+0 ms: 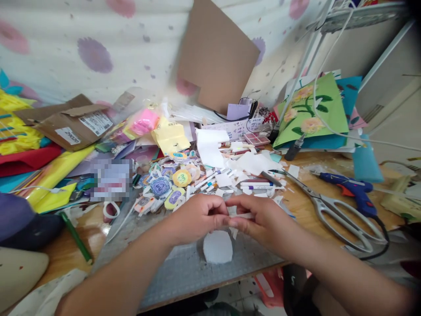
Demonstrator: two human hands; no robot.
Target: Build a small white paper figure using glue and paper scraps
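Note:
My left hand (202, 216) and my right hand (255, 216) meet over the grey cutting mat (174, 274), fingertips pinched close together. Between them they hold a narrow strip of white paper (242, 215); most of it is hidden by the fingers. Just below my hands, a rounded white paper piece (217, 247) lies flat on the mat. Beyond them spreads a heap of small coloured paper cut-outs, among them a yellow round one (182, 177) and a blue one (161, 186). Several white markers (256, 187) lie beside the heap, among paper scraps.
Large scissors (335, 215) and a blue glue gun (353, 186) lie at the right. A green pencil (77, 239) is at the left, near a cardboard box (74, 123). A brown cardboard sheet (217, 57) leans against the back curtain. The table's front edge runs below my hands.

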